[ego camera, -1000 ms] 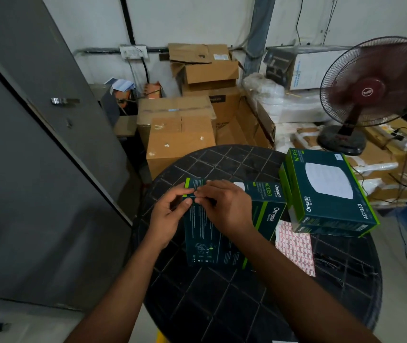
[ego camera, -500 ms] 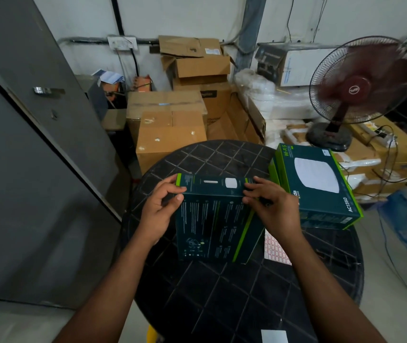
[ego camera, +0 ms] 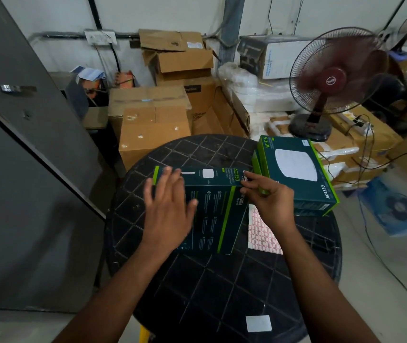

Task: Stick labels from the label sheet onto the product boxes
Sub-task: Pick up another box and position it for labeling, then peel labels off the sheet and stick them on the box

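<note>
Pinching the upper right edge of the product box [ego camera: 212, 209] at frame centre, right hand [ego camera: 271, 204] is curling around its corner; left hand [ego camera: 168, 214], fingers spreading flat, is lying over its left face. Label sheet [ego camera: 261, 233] is lying on the round table [ego camera: 222, 280], partly under the box. Second product box [ego camera: 296, 174] is resting centre right.

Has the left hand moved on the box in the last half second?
Yes. The left hand has left the box's left edge and now lies open over its face, nearer the label sheet.
</note>
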Motion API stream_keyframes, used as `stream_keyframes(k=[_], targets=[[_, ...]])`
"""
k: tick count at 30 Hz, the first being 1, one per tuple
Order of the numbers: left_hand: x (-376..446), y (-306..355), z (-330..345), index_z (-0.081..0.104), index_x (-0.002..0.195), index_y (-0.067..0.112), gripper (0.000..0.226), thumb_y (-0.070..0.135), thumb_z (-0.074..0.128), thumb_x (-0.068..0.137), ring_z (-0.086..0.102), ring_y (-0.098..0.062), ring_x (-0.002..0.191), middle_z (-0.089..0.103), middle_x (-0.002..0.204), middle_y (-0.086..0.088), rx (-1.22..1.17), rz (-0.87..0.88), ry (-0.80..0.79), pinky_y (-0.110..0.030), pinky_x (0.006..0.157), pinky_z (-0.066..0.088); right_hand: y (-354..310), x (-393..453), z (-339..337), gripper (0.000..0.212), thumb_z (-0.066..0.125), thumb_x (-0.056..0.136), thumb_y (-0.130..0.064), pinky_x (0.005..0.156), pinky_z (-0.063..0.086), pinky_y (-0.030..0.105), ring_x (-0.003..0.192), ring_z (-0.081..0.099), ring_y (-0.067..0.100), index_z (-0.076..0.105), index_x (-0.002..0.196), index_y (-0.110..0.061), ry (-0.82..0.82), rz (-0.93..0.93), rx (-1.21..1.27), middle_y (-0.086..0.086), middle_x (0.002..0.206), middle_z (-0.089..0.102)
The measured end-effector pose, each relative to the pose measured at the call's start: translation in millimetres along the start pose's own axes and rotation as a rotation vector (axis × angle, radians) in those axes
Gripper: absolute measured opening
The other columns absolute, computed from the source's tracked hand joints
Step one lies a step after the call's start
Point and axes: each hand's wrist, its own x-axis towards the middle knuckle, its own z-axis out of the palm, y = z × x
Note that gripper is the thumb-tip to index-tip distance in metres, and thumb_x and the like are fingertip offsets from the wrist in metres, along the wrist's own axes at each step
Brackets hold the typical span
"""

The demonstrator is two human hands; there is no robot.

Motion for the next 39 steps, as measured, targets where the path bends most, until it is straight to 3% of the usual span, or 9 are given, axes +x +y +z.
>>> stream_keyframes(k=[5,10,13,17,20,24,27,33,39], targets=[[-1,59,20,0.013,0.16,0.015,0.093,0.056,0.057,0.09,0.006,-0.039,0.154,0.008,0.167,-0.02,0.085,0.274,-0.123,-0.058,0.124,0.004,1,-6,-4,0.023,0.072,0.09,0.0,0.09,0.06,0.028,0.111,0.065,-0.008,0.078,0.108,-0.014,-0.037,-0.087,-0.037,0.0,0.129,0.069],[3,70,27,0.008,0.161,0.02,0.105,0.056,0.066,0.081,0.006,-0.039,0.154,0.009,0.167,-0.017,0.139,0.257,-0.144,-0.058,0.123,0.006,29,-28,-10,0.056,0.065,0.095,-0.003,0.096,0.053,0.019,0.13,0.055,0.001,0.053,0.146,-0.022,-0.117,0.036,0.126,-0.007,0.152,0.05],[5,67,26,0.009,0.161,0.023,0.105,0.055,0.068,0.08,0.011,-0.038,0.153,0.014,0.166,-0.014,0.178,0.251,-0.16,-0.056,0.124,0.006,89,-52,-10,0.06,0.065,0.098,-0.025,0.1,0.049,0.027,0.131,0.056,0.014,0.04,0.153,-0.024,-0.136,0.278,-0.044,-0.004,0.154,0.047],[4,73,25,0.017,0.159,0.021,0.104,0.055,0.07,0.077,0.015,-0.038,0.152,0.019,0.164,-0.015,0.208,0.222,-0.171,-0.057,0.123,0.008,181,-88,-17,0.079,0.059,0.097,-0.046,0.12,0.022,0.056,0.154,0.016,0.034,0.017,0.16,-0.024,-0.618,0.571,-0.711,0.008,0.169,0.013],[4,72,24,0.02,0.158,0.022,0.103,0.054,0.072,0.075,0.017,-0.037,0.152,0.021,0.163,-0.014,0.216,0.219,-0.166,-0.055,0.124,0.008,209,-114,-28,0.086,0.055,0.096,-0.052,0.119,0.008,0.066,0.156,-0.003,0.031,0.005,0.161,-0.027,-0.8,0.579,-0.867,0.002,0.17,-0.004],[7,72,24,0.023,0.157,0.021,0.103,0.051,0.076,0.073,0.02,-0.037,0.15,0.025,0.161,-0.013,0.207,0.215,-0.146,-0.055,0.123,0.009,203,-125,-33,0.059,0.054,0.097,-0.048,0.119,0.022,0.059,0.146,0.028,0.028,0.036,0.149,-0.029,-0.658,0.508,-0.862,0.005,0.157,0.032],[10,74,24,0.026,0.155,0.02,0.101,0.05,0.076,0.073,0.021,-0.037,0.15,0.028,0.16,-0.014,0.203,0.198,-0.14,-0.055,0.123,0.009,199,-122,-35,0.049,0.054,0.098,-0.04,0.116,0.029,0.054,0.14,0.035,0.025,0.041,0.144,-0.031,-0.543,0.502,-0.815,0.006,0.152,0.036],[13,75,20,0.032,0.152,0.022,0.094,0.051,0.075,0.074,0.029,-0.035,0.145,0.033,0.156,-0.012,0.207,0.174,-0.142,-0.053,0.118,0.018,205,-113,-26,0.07,0.057,0.093,-0.058,0.111,0.038,0.056,0.139,0.036,0.037,0.033,0.148,-0.022,-0.34,0.847,-0.873,0.017,0.153,0.033],[30,71,-5,0.055,0.129,0.026,0.06,0.069,0.049,0.087,0.047,-0.029,0.108,0.052,0.124,-0.005,0.212,0.3,-0.088,-0.044,0.085,0.035,210,-99,-20,0.086,0.076,0.084,-0.051,0.107,0.042,0.051,0.133,0.044,0.039,0.031,0.144,-0.009,-0.229,1.071,-0.783,0.02,0.145,0.041]])
